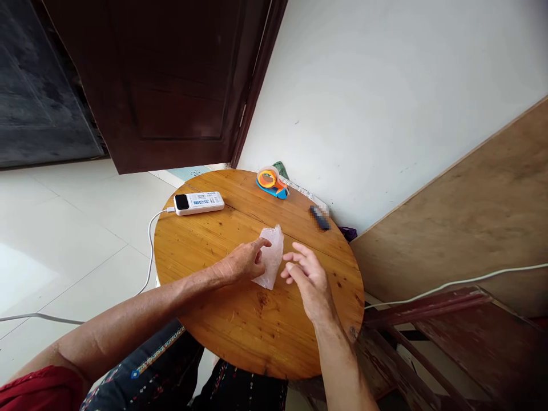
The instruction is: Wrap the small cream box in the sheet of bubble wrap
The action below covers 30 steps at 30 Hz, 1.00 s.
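Observation:
A whitish, translucent bubble-wrap packet (274, 254) lies on the round wooden table (240, 348). My left hand (248, 260) reaches in from the left and holds the packet against the tabletop. Its index finger stretches over the upper part, while the other fingers curl by the packet's left side. What is wrapped inside, if anything, cannot be made out. Just right of the packet, my right hand (306, 274) hovers apart from it, fingers loosely bent and spread, with nothing in them.
Toward the back stands an orange and blue tape dispenser (272, 182). A white power bank (199, 202) with a cable (149, 245) lies at the left. A dark, pixelated object (320, 218) is near the right edge. Beyond are a wall (385, 103) and a dark door (180, 85).

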Available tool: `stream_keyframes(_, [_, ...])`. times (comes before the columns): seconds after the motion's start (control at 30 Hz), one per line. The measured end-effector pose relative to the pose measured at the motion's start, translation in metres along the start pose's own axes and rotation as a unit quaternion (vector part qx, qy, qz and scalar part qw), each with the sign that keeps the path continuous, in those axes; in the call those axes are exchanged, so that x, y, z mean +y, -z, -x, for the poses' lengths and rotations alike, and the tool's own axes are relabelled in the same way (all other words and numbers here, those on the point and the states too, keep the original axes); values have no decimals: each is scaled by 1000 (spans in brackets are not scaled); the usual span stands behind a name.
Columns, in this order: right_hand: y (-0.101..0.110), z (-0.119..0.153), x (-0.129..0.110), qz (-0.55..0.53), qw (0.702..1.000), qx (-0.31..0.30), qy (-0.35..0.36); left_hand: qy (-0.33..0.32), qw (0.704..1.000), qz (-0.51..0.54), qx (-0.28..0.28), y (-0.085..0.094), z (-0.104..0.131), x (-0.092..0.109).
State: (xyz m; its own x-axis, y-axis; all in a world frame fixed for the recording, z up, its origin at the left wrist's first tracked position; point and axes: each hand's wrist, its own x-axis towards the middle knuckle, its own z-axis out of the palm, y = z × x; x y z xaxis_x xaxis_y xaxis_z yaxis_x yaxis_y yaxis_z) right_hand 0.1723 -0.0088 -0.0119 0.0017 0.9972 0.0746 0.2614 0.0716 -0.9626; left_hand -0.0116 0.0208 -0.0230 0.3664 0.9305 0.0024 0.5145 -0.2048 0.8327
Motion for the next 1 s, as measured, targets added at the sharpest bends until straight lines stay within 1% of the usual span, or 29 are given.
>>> stream_keyframes(0.07, [6, -3, 4, 16, 999, 48, -7, -14, 1000, -4, -9, 1, -1, -1])
stream_keyframes(0.1, [8, -4, 6, 28, 998, 53, -13, -19, 1000, -5, -13, 1, -1, -1])
stream_keyframes(0.2, [10, -7, 11, 63, 997, 31, -16, -16, 1000, -4, -16, 2, -1, -1])
stream_keyframes(0.33, [5, -3, 9, 95, 995, 8, 20, -6, 1000, 5, 3, -1, -1, -3])
stream_keyframes(0.43, [-1, 4, 7, 137, 989, 1, 64, -7, 1000, 22, 7, -3, -1, -5])
stream_keyframes(0.57, [-14, 10, 10, 175, 969, -20, 174, -20, 999, 44, 13, -7, -2, -10])
stream_keyframes(0.67, [-20, 11, 16, 219, 947, -24, 236, -33, 996, 78, 25, -9, 0, -14])
stream_keyframes(0.77, [-19, 10, 15, 304, 913, -32, 270, -29, 990, 135, 14, -8, 3, -15])
stream_keyframes(0.87, [-17, 11, 3, 398, 869, -57, 287, 2, 985, 172, 3, -5, 3, -11])
stream_keyframes(0.93, [-16, 16, -8, 454, 841, -78, 285, 23, 986, 166, 16, -6, 0, -9])
stream_keyframes(1.0, [-17, 24, -17, 504, 815, -95, 268, 41, 988, 145, 36, -8, -3, -7])
